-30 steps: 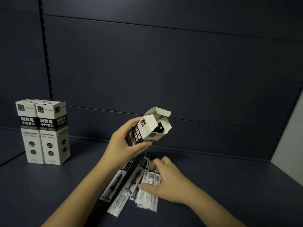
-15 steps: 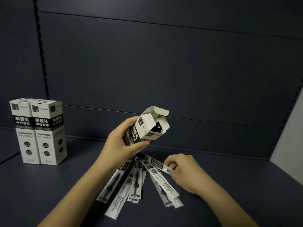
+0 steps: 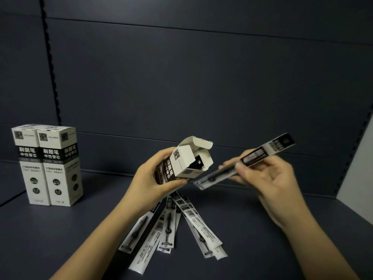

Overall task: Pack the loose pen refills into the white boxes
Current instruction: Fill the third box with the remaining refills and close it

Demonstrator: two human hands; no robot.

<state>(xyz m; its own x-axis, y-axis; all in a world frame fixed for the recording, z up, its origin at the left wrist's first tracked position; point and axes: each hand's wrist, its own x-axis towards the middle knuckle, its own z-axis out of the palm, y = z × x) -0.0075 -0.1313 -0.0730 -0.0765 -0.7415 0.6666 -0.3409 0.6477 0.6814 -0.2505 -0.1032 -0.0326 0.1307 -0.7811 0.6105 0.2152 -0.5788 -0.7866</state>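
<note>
From the head camera, the left hand [image 3: 153, 184] grips an open white box [image 3: 182, 164] in the air, fingers curled behind it and the thumb across its lower front. The box is tilted, its mouth turned up and to the right, with the top flap [image 3: 196, 143] folded back. Something dark shows inside the mouth, too small to make out.

The right hand [image 3: 270, 178] pinches one packaged pen refill [image 3: 245, 161] between thumb and fingers, around its middle. The refill slants from lower left to upper right; its lower tip lies just beside the box's mouth but is not in it. The hand and the refill are a little blurred.

Below the hands, more loose refills [image 3: 181, 223] lie fanned out on the dark bench [image 3: 60, 239], their upper ends bunched together under the left hand and overlapping.

At the left, well apart from the hands, two closed white boxes [image 3: 47, 164] stand upright on the bench, touching side by side, in front of a dark panel wall [image 3: 201, 77].
</note>
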